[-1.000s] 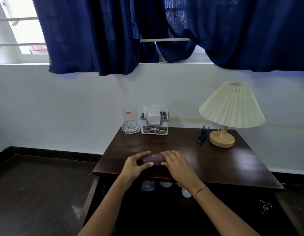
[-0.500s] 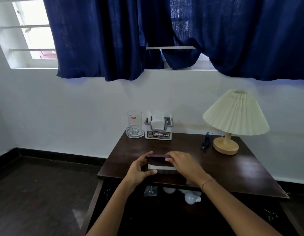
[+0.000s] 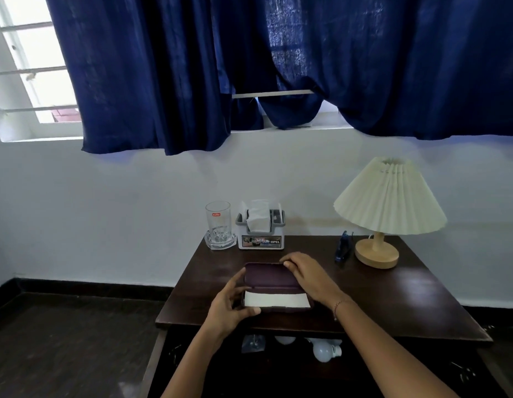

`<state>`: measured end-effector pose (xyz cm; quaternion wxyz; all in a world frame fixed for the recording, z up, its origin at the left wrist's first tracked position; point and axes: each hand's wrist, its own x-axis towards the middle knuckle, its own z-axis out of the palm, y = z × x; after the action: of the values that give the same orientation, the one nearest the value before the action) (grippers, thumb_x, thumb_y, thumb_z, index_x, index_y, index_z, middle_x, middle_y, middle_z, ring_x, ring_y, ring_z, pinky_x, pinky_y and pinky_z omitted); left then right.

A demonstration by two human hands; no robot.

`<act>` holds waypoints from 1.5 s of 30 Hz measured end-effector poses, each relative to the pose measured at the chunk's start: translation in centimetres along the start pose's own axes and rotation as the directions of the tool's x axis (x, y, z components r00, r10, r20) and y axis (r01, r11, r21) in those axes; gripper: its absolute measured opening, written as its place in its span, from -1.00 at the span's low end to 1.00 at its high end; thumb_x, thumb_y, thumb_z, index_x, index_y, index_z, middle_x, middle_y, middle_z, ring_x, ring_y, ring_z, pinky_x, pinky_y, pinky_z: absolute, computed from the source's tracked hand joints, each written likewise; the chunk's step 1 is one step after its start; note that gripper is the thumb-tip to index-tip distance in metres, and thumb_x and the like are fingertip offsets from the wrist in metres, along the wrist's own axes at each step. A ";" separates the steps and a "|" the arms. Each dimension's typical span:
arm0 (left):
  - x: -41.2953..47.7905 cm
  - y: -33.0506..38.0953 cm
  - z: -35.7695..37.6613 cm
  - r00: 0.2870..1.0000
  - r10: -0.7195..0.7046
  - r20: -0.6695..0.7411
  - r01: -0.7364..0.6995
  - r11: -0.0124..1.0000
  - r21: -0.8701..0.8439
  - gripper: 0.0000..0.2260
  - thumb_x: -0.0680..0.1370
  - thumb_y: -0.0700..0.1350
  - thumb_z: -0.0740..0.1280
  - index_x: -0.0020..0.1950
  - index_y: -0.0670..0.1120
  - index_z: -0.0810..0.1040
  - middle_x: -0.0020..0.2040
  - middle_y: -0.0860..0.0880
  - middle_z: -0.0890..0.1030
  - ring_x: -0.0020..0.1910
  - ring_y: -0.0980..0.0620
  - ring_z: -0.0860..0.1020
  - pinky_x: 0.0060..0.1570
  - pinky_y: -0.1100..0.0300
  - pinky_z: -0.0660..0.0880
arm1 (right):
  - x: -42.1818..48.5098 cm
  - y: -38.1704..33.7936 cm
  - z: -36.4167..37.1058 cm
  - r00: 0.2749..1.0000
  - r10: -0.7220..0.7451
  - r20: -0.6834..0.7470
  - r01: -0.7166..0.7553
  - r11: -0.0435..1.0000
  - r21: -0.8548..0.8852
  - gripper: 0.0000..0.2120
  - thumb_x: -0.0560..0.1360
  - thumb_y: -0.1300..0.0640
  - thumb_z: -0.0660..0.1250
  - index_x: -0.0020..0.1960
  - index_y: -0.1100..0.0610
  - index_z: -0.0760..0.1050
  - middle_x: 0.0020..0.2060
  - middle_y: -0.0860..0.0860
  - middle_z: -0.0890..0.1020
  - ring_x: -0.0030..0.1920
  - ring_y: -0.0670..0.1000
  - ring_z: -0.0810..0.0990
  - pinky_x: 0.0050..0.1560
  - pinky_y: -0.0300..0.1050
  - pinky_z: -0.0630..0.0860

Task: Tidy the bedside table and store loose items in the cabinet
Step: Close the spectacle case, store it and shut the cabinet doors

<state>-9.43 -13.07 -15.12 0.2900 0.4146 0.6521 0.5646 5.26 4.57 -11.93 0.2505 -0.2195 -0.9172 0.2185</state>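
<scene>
Case point(image 3: 274, 280) lid up, white cloth point(image 3: 277, 300) inside; both hands point(image 3: 231, 307) point(image 3: 310, 275) gripping it.

A single head-worn wide-angle view looks forward and slightly down from above the near edge of the table point(image 3: 393, 297), facing the wall point(image 3: 106, 211) and curtain point(image 3: 278, 53). It sits close enough that both forearms enter from the bottom edge, with the lamp point(image 3: 389, 196) at right.

Dim room, daylight from window point(image 3: 34, 67) at left, tabletop point(image 3: 407, 288) glare, wide-angle edge bending
</scene>
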 end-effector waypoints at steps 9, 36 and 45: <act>0.5 -0.5 0.1 1.000 -0.013 0.002 0.013 1.000 0.025 -0.17 0.30 -0.38 0.51 0.46 0.03 0.25 0.10 0.07 0.62 0.17 0.13 0.53 0.25 0.20 0.41 | 0.1 3.9 0.4 0.695 0.517 -0.499 -0.604 0.796 -0.017 -0.62 0.58 0.10 0.15 0.38 0.13 0.33 0.45 0.21 0.17 0.46 0.23 0.09 0.39 0.13 0.30; 0.0 0.4 0.6 0.999 -0.035 -0.041 0.036 0.999 0.029 -0.19 0.29 -0.40 0.50 0.46 -0.07 0.27 0.01 0.15 0.61 0.06 0.17 0.54 -0.06 0.51 0.47 | -4.7 1.3 -1.3 0.653 0.515 -0.556 0.012 0.727 0.687 -0.57 0.38 0.41 0.39 0.06 -0.08 0.53 -0.09 0.05 0.66 -0.03 -0.08 0.63 0.09 -0.32 0.52; 0.0 0.5 0.6 0.996 -0.053 -0.072 0.053 0.999 0.004 -0.24 0.26 -0.40 0.52 0.41 -0.10 0.37 -0.10 0.22 0.66 0.12 0.07 0.56 0.10 0.34 0.48 | -5.2 -0.1 -0.6 0.948 0.184 -0.260 0.017 0.786 0.617 -0.69 0.39 0.37 0.41 -0.03 0.00 0.62 -0.10 0.07 0.63 0.00 -0.06 0.63 0.09 -0.23 0.55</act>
<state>-8.85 -12.75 -14.73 0.2800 0.3774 0.6746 0.5693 9.57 2.01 -13.25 0.4369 -0.1985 -0.7358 0.4778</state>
